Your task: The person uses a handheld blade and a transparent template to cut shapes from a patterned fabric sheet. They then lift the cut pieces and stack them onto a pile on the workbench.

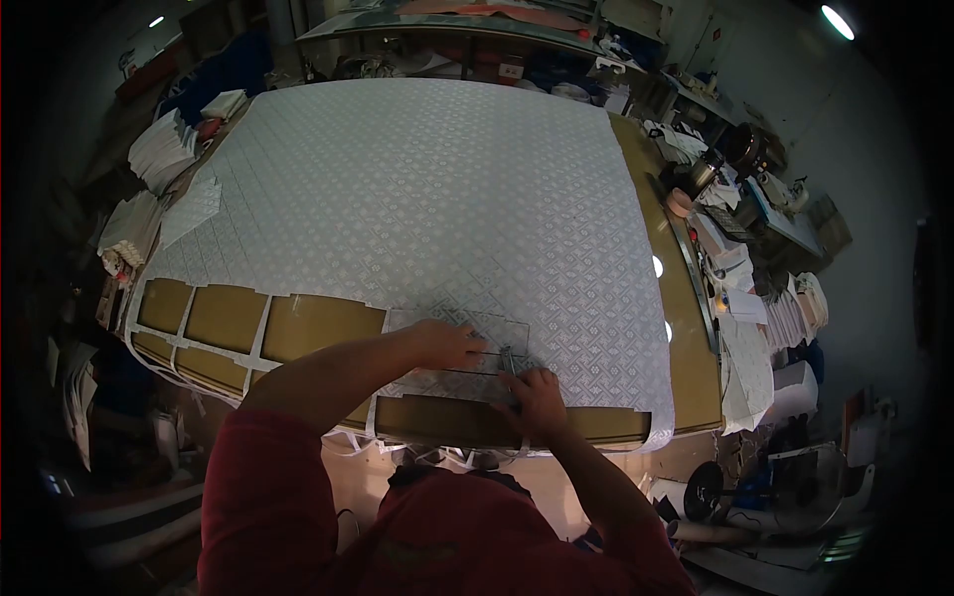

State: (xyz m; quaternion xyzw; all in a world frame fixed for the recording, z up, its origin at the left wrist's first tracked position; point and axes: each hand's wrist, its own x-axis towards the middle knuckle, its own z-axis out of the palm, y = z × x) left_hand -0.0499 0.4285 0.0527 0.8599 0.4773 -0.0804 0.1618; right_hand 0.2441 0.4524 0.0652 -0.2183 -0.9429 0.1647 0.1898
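A pale grey patterned fabric sheet (427, 189) covers most of the table. My left hand (449, 346) lies on its near part, fingers stretched out and pressing a clear rectangular template (477, 326) with dark outlines. Just to the right, my right hand (537, 399) is closed round a slim metal-tipped tool (509, 360) whose exact kind I cannot make out. The tool's tip stands at the template's right side, close to my left fingertips. Cut-out openings (323, 326) in the near left of the fabric bare the brown tabletop.
Stacks of cut pieces (164, 149) line the left edge. Along the right edge lie a long metal ruler (696, 283), a tape roll (679, 203), a thermos (708, 169) and paper stacks (790, 310). A fan (704, 490) stands at lower right. Another table (447, 22) is behind.
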